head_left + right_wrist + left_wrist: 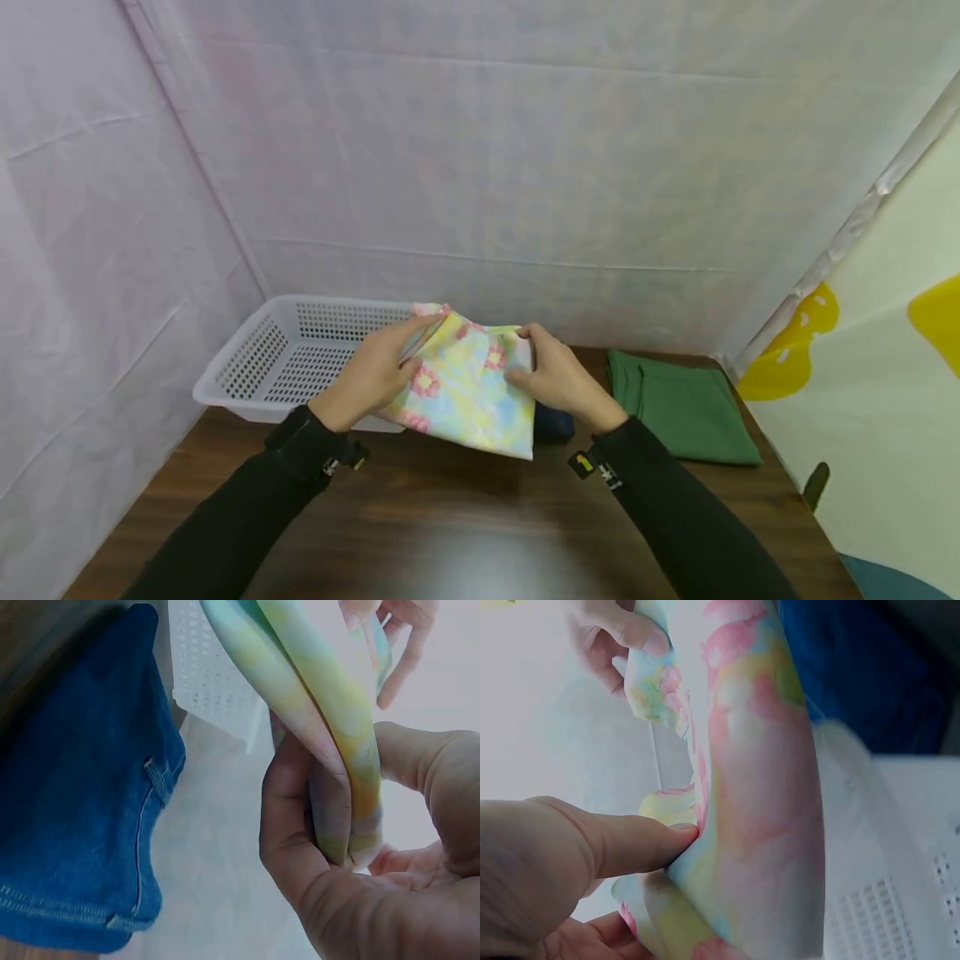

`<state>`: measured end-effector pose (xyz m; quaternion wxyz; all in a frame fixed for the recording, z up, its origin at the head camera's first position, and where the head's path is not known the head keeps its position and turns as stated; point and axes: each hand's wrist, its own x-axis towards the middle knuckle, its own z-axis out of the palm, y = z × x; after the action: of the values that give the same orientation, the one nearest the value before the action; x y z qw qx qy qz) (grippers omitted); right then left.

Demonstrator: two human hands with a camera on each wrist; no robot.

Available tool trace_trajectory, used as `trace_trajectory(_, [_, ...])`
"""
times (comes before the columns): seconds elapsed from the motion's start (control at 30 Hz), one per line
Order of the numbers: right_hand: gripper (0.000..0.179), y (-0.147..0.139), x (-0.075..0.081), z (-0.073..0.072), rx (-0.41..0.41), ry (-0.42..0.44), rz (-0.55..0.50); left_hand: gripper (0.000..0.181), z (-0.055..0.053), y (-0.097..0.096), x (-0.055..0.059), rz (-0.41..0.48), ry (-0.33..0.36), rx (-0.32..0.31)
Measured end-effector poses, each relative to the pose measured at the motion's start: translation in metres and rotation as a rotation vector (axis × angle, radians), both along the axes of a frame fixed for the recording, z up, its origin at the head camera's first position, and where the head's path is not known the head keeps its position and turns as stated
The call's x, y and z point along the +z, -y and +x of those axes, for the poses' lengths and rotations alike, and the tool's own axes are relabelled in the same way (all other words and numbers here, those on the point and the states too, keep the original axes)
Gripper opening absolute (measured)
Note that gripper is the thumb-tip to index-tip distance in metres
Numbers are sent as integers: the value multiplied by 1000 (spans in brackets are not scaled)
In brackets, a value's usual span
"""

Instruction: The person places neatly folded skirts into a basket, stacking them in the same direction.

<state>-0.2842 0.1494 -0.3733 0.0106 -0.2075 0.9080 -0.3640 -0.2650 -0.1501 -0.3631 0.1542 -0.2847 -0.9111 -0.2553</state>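
Note:
Both hands hold a folded floral cloth, yellow, pale blue and pink, up over the table. My left hand pinches its left side, the thumb pressing into a fold in the left wrist view. On the opposite side, my right hand grips the upper right edge between thumb and fingers; stacked layers show there in the right wrist view. A folded pair of blue jeans lies behind the cloth, mostly hidden by it in the head view.
A white perforated plastic basket stands at the back left of the dark wooden table, partly covered by the cloth and left hand. Folded green fabric lies at the back right. A pale curtain hangs behind the table.

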Motion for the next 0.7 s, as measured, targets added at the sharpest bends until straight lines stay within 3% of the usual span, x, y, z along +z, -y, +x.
trace_trajectory(0.3, [60,35,0,-31,4,2,-75,65,-21,28,3,36,13,107])
trace_trajectory(0.47, [63,54,0,-42,-16,14,-108,62,-31,40,2,74,63,180])
trace_trajectory(0.7, [63,79,-2,-55,10,20,-164,62,-40,59,1,86,56,237])
